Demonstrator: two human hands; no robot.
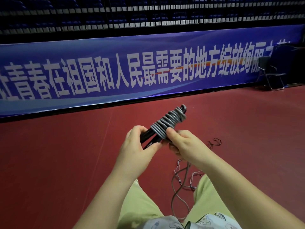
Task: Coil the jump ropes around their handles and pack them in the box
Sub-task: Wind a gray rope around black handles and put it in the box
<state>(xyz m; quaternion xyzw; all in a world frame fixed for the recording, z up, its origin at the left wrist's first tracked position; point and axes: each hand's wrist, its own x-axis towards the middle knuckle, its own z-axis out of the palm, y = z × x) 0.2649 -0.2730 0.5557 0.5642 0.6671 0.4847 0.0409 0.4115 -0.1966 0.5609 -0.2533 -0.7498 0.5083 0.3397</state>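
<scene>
Two black jump rope handles (149, 138) lie side by side, pointing up and to the right, with grey rope (168, 122) wound in several tight turns around their upper half. My left hand (137, 146) grips the bare lower ends of the handles. My right hand (183, 142) pinches the rope at the lowest turn. The loose grey tail (179, 187) hangs from under my right hand down to the floor between my legs. No box is in view.
I sit on a red floor (66, 162). A thin tangled string (214, 142) lies on it to the right of my hands. A blue banner wall (148, 71) runs across ahead, and a black folding chair (270, 73) stands at the far right.
</scene>
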